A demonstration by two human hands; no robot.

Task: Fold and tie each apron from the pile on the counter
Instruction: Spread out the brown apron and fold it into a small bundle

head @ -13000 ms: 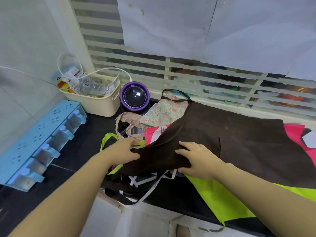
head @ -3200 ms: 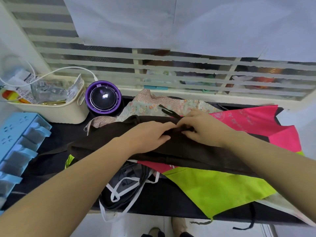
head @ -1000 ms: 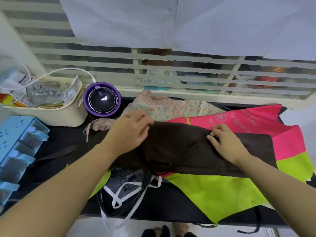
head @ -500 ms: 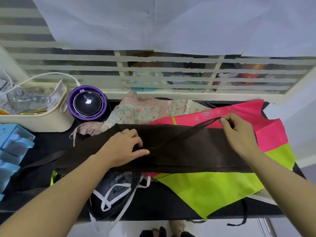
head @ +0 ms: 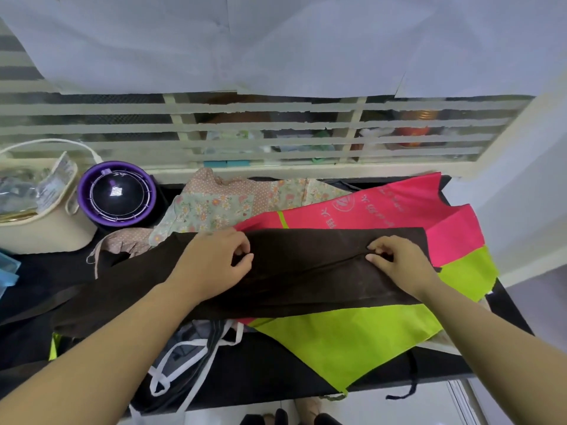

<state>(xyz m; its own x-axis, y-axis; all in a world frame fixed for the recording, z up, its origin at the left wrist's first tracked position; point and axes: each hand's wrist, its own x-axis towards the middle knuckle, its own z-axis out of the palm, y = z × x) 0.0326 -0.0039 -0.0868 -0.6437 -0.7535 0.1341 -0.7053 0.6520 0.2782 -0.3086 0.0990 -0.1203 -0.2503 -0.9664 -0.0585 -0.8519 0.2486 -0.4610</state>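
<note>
A dark brown apron (head: 306, 271) lies folded into a long band across the pile on the black counter (head: 270, 366). My left hand (head: 214, 265) rests on its middle, fingers curled and pinching the cloth. My right hand (head: 399, 265) sits near the band's right end and pinches a fold or strap there. Under the band lie a pink and lime green apron (head: 362, 335), a floral apron (head: 221, 204) at the back, and a dark apron with white straps (head: 184, 360) at the front edge.
A purple round device (head: 116, 194) and a cream basket (head: 40, 222) of packets stand at the back left. A blue plastic rack (head: 7, 268) shows at the far left. A barred window (head: 245, 133) runs behind the counter. Straps hang over the front edge.
My right hand has come down from the band's upper right edge onto its right end, laying the strap down. My left hand has shifted slightly right along the band.
</note>
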